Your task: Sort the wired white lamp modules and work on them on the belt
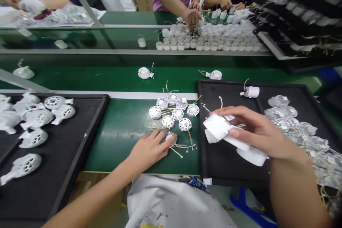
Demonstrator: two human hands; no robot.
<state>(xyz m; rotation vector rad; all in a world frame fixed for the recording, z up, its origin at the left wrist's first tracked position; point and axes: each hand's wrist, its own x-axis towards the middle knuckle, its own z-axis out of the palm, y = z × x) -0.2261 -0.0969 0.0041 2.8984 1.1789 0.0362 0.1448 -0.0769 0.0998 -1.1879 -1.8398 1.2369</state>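
Note:
My left hand [149, 149] rests on the green work surface, its fingers curled over a round white part with wires [170, 137]. Just beyond lies a cluster of several similar round wired parts, one of them a white motor-like unit [185, 124]. Over the right-hand black tray, my right hand [256, 131] is closed round white plastic housings [217, 126], with thin wire ends poking out at the left. Fingers hide part of that bundle, so I cannot tell how many pieces it holds.
White perforated shells [36, 117] lie on the left black tray [66, 156]. Bagged parts [304, 128] fill the right side of the other tray [227, 171]. Beyond runs a green belt [112, 74] with scattered units. Other people work at the far side beside rows of white cylinders.

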